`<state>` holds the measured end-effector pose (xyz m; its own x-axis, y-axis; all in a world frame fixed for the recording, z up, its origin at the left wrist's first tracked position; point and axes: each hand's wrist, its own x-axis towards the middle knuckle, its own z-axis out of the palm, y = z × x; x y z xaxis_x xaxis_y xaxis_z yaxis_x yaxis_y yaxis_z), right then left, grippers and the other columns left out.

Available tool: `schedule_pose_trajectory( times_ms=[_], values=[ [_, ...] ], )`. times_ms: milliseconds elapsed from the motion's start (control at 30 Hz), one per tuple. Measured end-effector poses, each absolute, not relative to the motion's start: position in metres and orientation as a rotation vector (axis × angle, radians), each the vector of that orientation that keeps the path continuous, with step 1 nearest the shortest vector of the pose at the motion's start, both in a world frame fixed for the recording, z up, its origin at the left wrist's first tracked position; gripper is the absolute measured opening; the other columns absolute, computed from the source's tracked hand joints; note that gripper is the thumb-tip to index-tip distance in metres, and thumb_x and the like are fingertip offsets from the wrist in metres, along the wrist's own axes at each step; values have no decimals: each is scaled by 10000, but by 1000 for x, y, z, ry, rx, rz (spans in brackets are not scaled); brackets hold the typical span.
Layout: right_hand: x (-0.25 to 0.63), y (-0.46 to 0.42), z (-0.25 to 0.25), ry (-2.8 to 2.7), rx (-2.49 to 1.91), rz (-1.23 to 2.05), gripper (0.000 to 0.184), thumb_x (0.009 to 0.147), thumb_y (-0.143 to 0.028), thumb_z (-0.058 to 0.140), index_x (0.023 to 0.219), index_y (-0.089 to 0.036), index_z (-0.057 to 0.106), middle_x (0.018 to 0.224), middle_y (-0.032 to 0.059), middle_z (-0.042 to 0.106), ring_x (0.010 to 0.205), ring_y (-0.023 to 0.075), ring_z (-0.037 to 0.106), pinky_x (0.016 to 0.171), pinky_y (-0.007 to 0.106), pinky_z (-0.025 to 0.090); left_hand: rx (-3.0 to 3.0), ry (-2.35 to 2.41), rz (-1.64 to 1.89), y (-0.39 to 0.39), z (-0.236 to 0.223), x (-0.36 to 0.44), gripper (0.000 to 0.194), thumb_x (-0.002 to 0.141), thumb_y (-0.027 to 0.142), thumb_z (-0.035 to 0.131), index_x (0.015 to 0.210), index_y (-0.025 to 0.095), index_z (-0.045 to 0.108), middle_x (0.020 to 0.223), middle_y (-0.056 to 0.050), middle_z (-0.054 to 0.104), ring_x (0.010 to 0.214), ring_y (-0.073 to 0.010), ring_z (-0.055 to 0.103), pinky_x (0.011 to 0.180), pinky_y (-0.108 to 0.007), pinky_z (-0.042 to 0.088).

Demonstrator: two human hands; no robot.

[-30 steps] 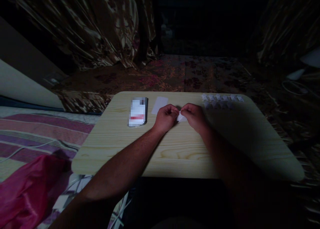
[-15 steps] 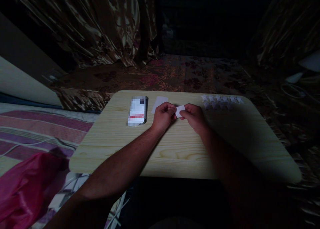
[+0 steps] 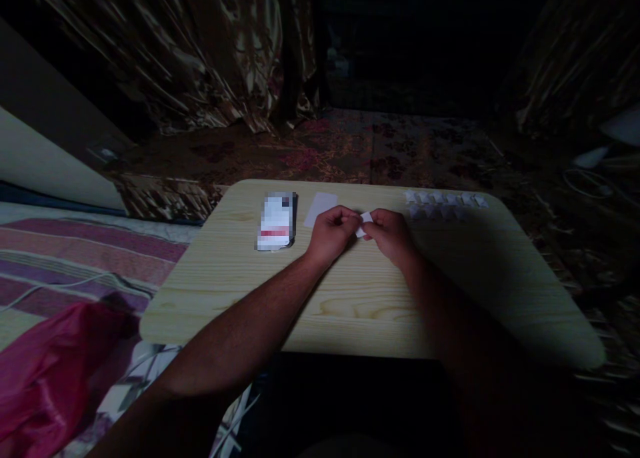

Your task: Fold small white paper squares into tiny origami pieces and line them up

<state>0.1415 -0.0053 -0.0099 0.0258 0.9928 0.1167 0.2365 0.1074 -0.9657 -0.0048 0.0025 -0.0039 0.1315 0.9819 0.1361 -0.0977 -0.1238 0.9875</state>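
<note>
1. Flat paper [image 3: 320, 208] beyond L hand [image 3: 333, 233] – looks unfolded, so prob. work left.
2. L hand & R hand [image 3: 391, 235] both pinch one small white paper [image 3: 366, 225] btwn them, over table [image 3: 225, 258]; seemingly part-folded.
3. Folded papers [image 3: 437, 199], two rows, far R – approx. ten, prob. done; exact no. unclear.
4. Around, L to R: pink cloth [image 3: 45, 371] on bed [image 3: 125, 248], phone [image 3: 276, 221] on table.
5. In the way: fingers hide part of small white paper; R side's dim.

From my remote view I see a small, white, straight-edged paper [image 3: 367, 217] — slanted, partly covered — pinched between the left hand [image 3: 329, 233] and right hand [image 3: 393, 233], over the table [image 3: 360, 305].
</note>
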Motion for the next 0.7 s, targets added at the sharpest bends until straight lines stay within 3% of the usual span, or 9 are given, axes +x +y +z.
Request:
schedule_pose_trajectory(
  times_ms=[233,533,700],
  values=[
    [141,-10,-4,-1475,-1348,924,67,665,-230,582,663,-168,607,562,-28,590,511,114,508,469,228,326,1255,919,1230,2,-6,-4,185,727,327,675,727,155,607,514,44,512,434,-68,410,423,-205,286],
    [142,-8,-4,-1295,-1246,1047,146,698,-312,630,721,-167,622,560,-15,620,517,122,558,531,241,432,1063,879,1277,6,-6,-5,187,705,312,700,725,170,580,497,53,489,410,-68,403,410,-206,260],
    [143,-7,2,-1157,-1244,971,167,705,-330,646,721,-165,627,511,-25,594,479,108,533,510,231,411,1076,892,1237,4,-2,-4,181,682,283,717,717,157,593,515,55,493,424,-55,377,424,-206,247]
  ],
)
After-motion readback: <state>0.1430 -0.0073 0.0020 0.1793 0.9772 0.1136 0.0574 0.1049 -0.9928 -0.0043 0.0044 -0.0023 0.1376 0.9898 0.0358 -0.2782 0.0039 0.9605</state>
